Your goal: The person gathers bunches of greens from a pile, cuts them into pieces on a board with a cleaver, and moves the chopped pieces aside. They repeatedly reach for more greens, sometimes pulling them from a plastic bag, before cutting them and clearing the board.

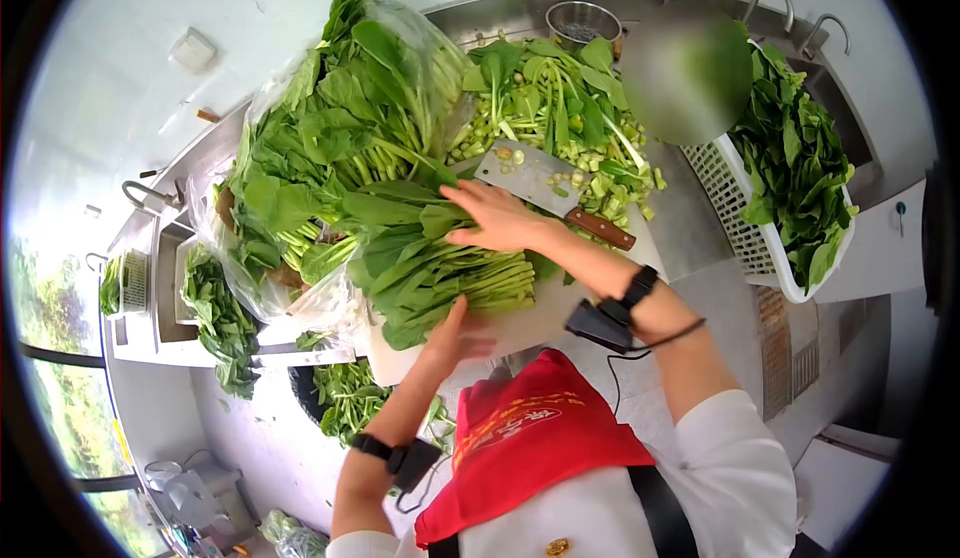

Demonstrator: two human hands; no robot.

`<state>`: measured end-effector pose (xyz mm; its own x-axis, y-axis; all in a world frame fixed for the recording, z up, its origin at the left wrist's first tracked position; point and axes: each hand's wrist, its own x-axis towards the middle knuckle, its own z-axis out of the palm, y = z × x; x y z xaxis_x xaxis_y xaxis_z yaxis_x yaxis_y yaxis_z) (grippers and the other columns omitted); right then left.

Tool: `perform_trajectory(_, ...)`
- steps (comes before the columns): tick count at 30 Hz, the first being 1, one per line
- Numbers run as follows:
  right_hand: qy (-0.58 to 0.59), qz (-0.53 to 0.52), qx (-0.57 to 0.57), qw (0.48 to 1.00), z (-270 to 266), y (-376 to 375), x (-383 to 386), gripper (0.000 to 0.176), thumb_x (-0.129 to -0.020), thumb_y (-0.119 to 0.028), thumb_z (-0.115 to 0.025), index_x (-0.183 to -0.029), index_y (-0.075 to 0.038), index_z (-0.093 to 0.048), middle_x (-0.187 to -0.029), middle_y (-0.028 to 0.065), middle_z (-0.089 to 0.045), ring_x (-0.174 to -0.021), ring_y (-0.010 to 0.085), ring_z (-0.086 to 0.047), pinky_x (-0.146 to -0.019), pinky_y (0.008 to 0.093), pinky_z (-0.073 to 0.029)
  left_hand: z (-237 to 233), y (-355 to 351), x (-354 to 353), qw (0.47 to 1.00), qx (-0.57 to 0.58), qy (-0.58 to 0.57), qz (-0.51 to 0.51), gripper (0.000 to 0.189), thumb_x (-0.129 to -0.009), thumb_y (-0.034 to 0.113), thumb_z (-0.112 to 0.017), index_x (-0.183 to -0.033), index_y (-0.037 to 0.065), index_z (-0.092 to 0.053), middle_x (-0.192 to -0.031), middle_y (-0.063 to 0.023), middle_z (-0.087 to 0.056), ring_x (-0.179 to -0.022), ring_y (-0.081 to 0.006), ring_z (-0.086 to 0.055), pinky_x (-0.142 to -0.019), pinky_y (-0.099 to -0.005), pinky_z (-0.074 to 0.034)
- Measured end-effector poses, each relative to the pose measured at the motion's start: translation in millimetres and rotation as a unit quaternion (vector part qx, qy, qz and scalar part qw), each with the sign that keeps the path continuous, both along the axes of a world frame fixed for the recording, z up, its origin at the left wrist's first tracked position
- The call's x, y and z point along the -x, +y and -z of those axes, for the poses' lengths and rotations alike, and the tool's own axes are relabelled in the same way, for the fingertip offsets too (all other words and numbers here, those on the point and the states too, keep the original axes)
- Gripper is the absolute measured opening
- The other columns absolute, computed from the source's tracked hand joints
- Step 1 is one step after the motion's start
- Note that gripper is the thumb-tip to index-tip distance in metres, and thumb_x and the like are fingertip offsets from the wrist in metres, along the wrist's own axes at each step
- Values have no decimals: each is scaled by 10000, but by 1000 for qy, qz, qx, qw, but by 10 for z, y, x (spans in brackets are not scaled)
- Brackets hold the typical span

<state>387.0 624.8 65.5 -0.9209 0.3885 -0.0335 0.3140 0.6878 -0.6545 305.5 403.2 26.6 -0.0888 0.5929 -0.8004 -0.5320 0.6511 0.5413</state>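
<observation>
A bunch of leafy greens (430,273) lies on the white cutting board (645,243), its pale stems toward the right. My right hand (495,216) rests over the top of the bunch with its fingers spread. At the bunch's lower edge is my left hand (458,340), fingers apart and partly blurred. A cleaver (535,176) with a wooden handle lies flat beyond my right hand, bits of stem on its blade. Chopped stems and leaves (560,98) are heaped behind the cleaver. To the left, a large pile of greens (330,138) spills from a clear plastic bag (425,43).
A white basket (735,203) full of greens stands at the right, near the sink taps. A metal bowl (583,23) sits at the back. More greens (215,308) hang over the left counter edge, and a dark tub of greens (305,393) is on the floor.
</observation>
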Motion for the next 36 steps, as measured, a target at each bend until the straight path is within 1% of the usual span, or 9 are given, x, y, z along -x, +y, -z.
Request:
perform_trajectory(3, 173, 35, 242, 954, -38, 6, -637, 497, -916, -308, -571, -1335, -76, -436, -1249, 140, -554, -1094, 251, -564, -899, 365, -474, -329, -116, 236, 968, -13, 55, 243, 583, -926, 489, -510, -1162, -42, -544, -1008, -182, -636, -876, -273, -656, -754, -360, -542)
perform_trajectory(6, 10, -30, 551, 834, 140, -227, -1244, 371, -939, -288, -546, -1239, -72, -509, -1085, 103, -639, -877, 178, -638, -737, 304, -532, -918, 350, 284, 861, -180, 190, 435, 442, -904, 374, -606, -1068, -37, -616, -994, -159, -657, -853, -220, -660, -754, -318, -535)
perform_trajectory(8, -78, -20, 651, 755, 264, -687, -1406, 326, -945, -290, -542, -1180, -64, -538, -1075, 109, -641, -857, 180, -645, -728, 317, -543, -1019, 844, 205, 799, -344, 361, 336, 411, -855, 315, -679, -1117, 6, -616, -1108, -141, -638, -987, -236, -626, -846, -322, -494)
perform_trajectory(12, -13, 71, 788, 611, 719, -1274, -1230, 307, -948, -292, -532, -1150, -61, -545, -1192, 127, -597, -989, 220, -621, -839, 363, -520, -279, 1695, 600, 448, -351, 746, 345, 870, -738, 714, -571, -1145, -55, -578, -1183, -218, -591, -1142, -369, -536, -1011, -480, -345)
perform_trajectory(15, 112, 120, 856, 490, 1003, -1286, -1108, 308, -946, -280, -525, -1162, -62, -536, -1289, 145, -538, -1114, 259, -560, -936, 419, -464, -435, 1735, 686, 558, -39, 602, 570, 1088, -666, 896, -363, -1177, -41, -573, -1208, -219, -582, -1152, -355, -537, -996, -477, -354)
perform_trajectory(19, 151, 124, 863, 467, 796, -1192, -1001, 444, -946, -325, -479, -1271, -23, -484, -1318, 172, -510, -1241, 316, -462, -1033, 459, -369, -397, 1399, 622, 588, -69, 628, 505, 1102, -621, 944, -295, -910, -41, -695, -919, -213, -684, -908, -312, -672, -764, -402, -510)
perform_trajectory(26, 50, 245, 769, 588, 581, -869, -710, 597, -902, -422, -513, -1242, 62, -440, -1235, 215, -521, -1128, 326, -518, -991, 441, -397, -245, 769, 598, 691, -46, 661, 289, 1156, -606, 911, -419, -1268, -35, -462, -1054, -219, -616, -1037, -348, -580, -984, -533, -291)
perform_trajectory(35, 7, 166, 720, 674, 877, -612, -615, 296, -919, -242, -522, -1114, -20, -544, -1102, 142, -623, -1024, 265, -604, -913, 406, -483, -225, 449, 331, 598, -59, 755, 264, 1324, -376, 739, -755, -1348, -58, -339, -1283, -270, -429, -1190, -407, -437, -1016, -590, -250)
perform_trajectory(36, -21, 121, 660, 741, 806, -581, -622, 314, -895, -226, -564, -1108, 4, -544, -1075, 139, -635, -967, 259, -627, -860, 395, -507, -174, 491, 325, 590, -53, 755, 281, 1322, -385, 723, -764, -1359, -53, -323, -1291, -264, -429, -1202, -401, -433, -1020, -586, -250)
